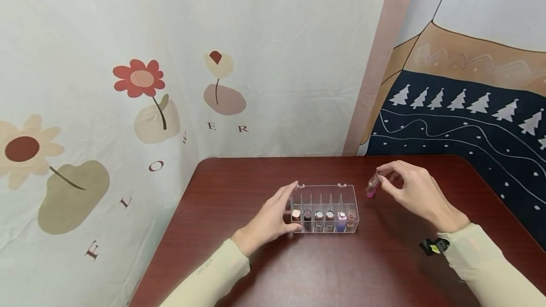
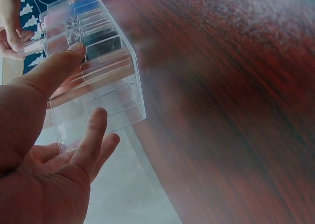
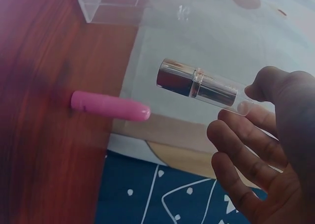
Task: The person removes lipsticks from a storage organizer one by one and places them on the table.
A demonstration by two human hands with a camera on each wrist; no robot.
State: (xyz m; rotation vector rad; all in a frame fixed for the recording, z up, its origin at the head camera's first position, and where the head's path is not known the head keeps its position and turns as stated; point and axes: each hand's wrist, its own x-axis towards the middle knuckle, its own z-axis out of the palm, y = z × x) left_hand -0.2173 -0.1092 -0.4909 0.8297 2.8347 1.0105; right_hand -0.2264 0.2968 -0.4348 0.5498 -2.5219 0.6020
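Two hands at work over one dark red wooden table. My right hand pinches one clear-capped lipstick between thumb and fingers at its capped end; the metallic, dark-based end points away from my palm, and three of my fingers show loosely bent below it. The lipstick is in the air, to the right of the one clear organizer box. Just beneath, one pink tube stands upright on the table, apart from the box; seen from the head, the two overlap, but the right wrist view shows a gap between them. My left hand holds the left end of the box, thumb at the front and fingers around towards the back. Six cosmetic tubes stand in one row along the box's front: one pale-topped, one dark, two silvery-topped, one purple-blue and one brownish. Five pointed dividers rise among them, and two hinge tabs sit on the rear rim. Behind, one pale curtain bears three printed flowers.
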